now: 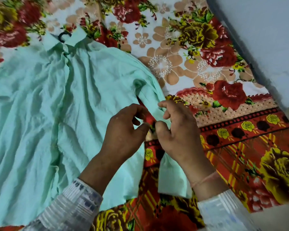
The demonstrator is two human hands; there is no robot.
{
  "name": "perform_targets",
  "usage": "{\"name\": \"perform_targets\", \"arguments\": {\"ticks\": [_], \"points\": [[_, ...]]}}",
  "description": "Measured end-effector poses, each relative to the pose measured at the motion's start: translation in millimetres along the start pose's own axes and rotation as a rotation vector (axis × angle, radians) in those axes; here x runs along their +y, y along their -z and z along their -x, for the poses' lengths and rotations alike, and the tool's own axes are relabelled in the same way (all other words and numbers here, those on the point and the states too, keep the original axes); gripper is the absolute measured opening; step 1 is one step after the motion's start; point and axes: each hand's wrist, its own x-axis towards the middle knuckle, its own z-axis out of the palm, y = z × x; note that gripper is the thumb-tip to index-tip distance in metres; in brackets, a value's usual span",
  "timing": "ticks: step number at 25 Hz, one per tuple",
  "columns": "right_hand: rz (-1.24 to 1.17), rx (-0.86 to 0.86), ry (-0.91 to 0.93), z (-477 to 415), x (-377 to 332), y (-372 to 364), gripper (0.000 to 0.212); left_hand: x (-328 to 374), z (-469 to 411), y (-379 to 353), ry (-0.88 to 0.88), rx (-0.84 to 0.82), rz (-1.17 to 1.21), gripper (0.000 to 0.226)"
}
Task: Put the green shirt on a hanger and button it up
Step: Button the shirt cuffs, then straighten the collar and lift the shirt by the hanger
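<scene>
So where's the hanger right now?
In the head view, the hanger is at the upper left: only its dark hook shows, poking out of the green shirt collar, on the floral bedsheet.

- The left hand [123, 129] sits at lower centre of the frame, back up, fingers curled, thumb tip near the forefinger.
- The right hand [178, 129] is just beside it to the right, fingers bent, thumb pointing toward the left hand.
- Both forearms enter from the bottom edge in pale patterned sleeves.
</scene>
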Motion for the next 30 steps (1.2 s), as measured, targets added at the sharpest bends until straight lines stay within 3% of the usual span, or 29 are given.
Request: {"name": "perform_targets", "arguments": {"ticks": [8, 15, 20, 23, 24, 27, 28, 30], "points": [[-0.092, -0.087, 0.089, -83, -91, -100, 0.045, -57, -68, 125, 0.106, 0.208, 0.045, 0.028], [-0.158, -0.065, 0.026, -153, -159, -213, 0.028, -132, -128, 228, 0.196, 0.19, -0.037, 0.025], [0.006, -0.138, -0.002, -201, -174, -276, 0.038, -180, -164, 253, 0.286, -0.105, -0.413, 0.046], [0.234, -0.348, 0.013, -205, -171, -299, 0.044, -195, -169, 245, 0.259, -0.185, -0.572, 0.025], [0.256, -0.414, 0.026, -206, -169, -298, 0.035, -194, -170, 247, 0.269, -0.277, -0.569, 0.016], [0.25, -0.732, -0.03, -216, -168, -278, 0.015, -179, -188, 268, 0.367, -0.785, -0.49, 0.01], [0.225, -0.743, -0.052, -221, -170, -273, 0.016, -175, -195, 274, 0.392, -0.865, -0.477, 0.009], [0.151, -0.438, -0.03, -242, -174, -269, 0.021, -172, -218, 279, 0.308, -0.696, -0.55, 0.017]]}}
